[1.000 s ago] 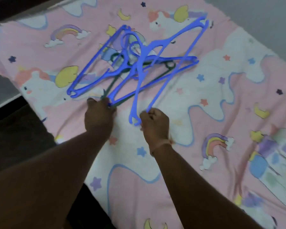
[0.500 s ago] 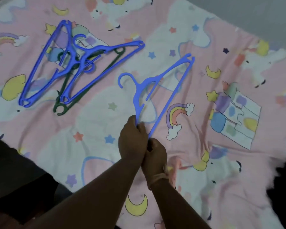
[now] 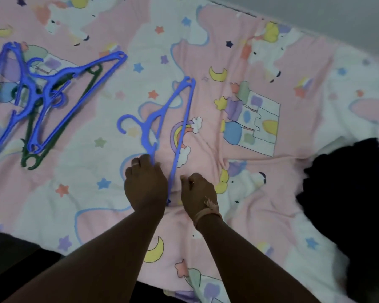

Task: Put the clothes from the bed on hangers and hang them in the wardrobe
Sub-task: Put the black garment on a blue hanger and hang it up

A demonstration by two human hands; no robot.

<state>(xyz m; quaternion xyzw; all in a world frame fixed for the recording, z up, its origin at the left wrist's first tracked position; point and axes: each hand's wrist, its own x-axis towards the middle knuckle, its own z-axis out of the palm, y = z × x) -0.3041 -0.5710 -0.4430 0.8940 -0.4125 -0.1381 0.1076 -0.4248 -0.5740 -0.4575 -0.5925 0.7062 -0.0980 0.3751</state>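
Observation:
A single blue hanger (image 3: 162, 119) lies flat on the pink unicorn bedsheet (image 3: 260, 182), its hook pointing left. My left hand (image 3: 146, 186) covers the hanger's near corner, with the fingers and thumb closed round the plastic there. Just right of the hanger's straight bar is my right hand (image 3: 197, 191), loosely curled, holding nothing and not touching the bar. A dark garment (image 3: 348, 204) lies bunched at the bed's right side.
A pile of blue hangers (image 3: 42, 95) with a green hanger (image 3: 32, 161) under them lies at the left of the bed. The bed's near edge and dark floor (image 3: 13, 259) are at bottom left. A grey wall (image 3: 315, 12) runs along the far side.
The blue hanger was pulled out of the pile, carried right and laid on the sheet. My right hand has let go of it and drawn aside. The view has shifted right.

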